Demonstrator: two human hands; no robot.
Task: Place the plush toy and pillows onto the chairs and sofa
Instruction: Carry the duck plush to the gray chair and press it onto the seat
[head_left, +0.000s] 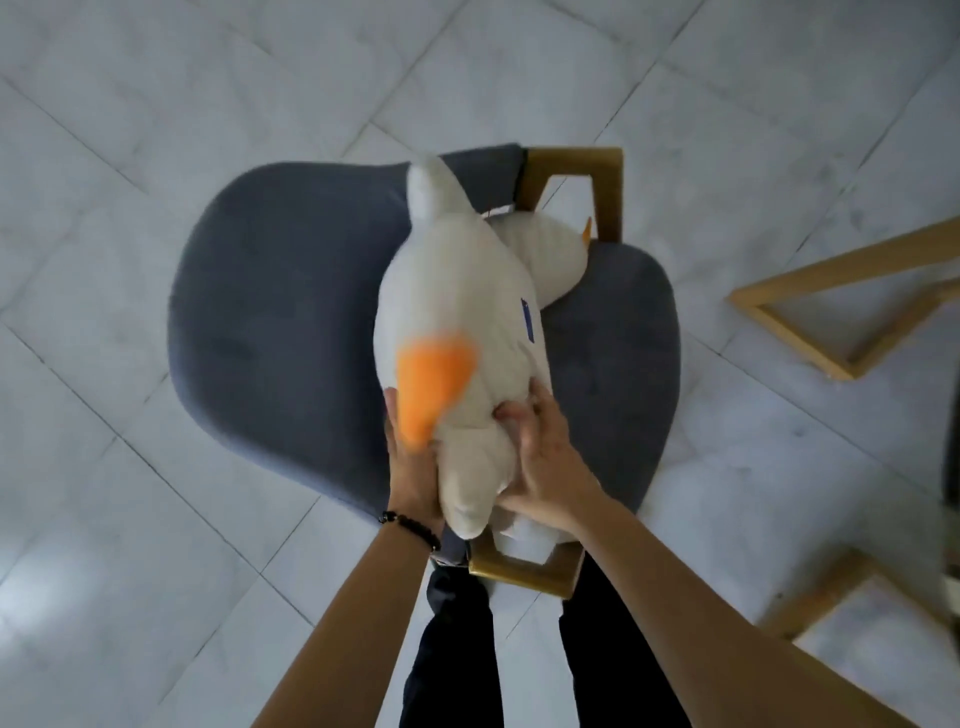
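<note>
A grey upholstered chair (270, 312) is seen from above, and the white plush goose (457, 280) is held over its seat. Whether it rests there yet cannot be told. Its long axis runs near to far, the tapered end pointing far and slightly left. The near end is clasped from both sides: by the left hand (410, 467) beside the orange flap (434, 379), and by the right hand (545, 462), fingers sunk into the stuffing. The bulk thus lies beyond the grip.
</note>
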